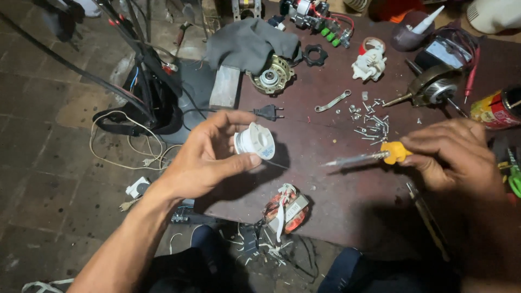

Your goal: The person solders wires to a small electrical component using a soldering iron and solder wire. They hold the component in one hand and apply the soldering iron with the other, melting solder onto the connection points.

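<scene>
a white spool of solder is being pinched by the left hand; the soldering iron is being gripped in the right hand, and its tip is best kept steady, near the solder wire.

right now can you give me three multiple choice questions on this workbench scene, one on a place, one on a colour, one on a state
1. Where does the black plug lie?
A. on the table beyond the left hand
B. on the floor tiles
C. in the right hand

2. What colour is the collar of the soldering iron?
A. blue
B. yellow
C. white

3. How is the white spool?
A. lying flat on the table
B. held up between the left hand's fingers
C. tucked under the grey cloth

Answers:
1 A: the plug rests on the table just past the left hand.
2 B: a yellow collar shows where the right hand grips the iron.
3 B: the left thumb and fingers pinch the spool above the table; the grey cloth lies farther back.
</scene>
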